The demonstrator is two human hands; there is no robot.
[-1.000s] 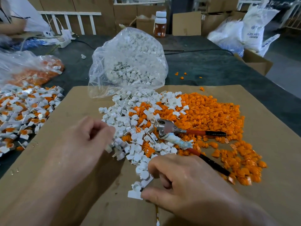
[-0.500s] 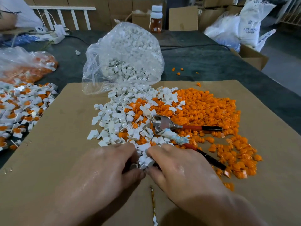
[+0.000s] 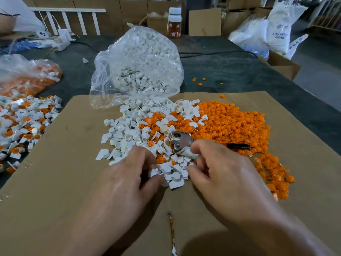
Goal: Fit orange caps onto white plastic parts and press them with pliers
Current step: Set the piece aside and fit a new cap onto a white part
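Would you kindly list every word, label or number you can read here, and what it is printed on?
"ABS": blue print on the white sack at far right; the next word looks like "RESIN" but is blurred.
The line below that and the logo above it: too blurred to read.
Blue print on the white strip beside the sack: too blurred to read.
The bottle: star shapes only, no text visible.

Cardboard sheet (image 3: 55, 182) on table (image 3: 230, 71). On sheet: parts pile (image 3: 125, 133) left, caps pile (image 3: 230, 122) right, mixed at middle; pliers (image 3: 181, 140) on that seam. Bag of parts (image 3: 140, 58) behind piles. Clump (image 3: 173, 172) nearest, between left hand (image 3: 125, 180) and right hand (image 3: 227, 174). Left of sheet: heap of capped parts (image 3: 24, 122), second bag (image 3: 27, 76) behind it.
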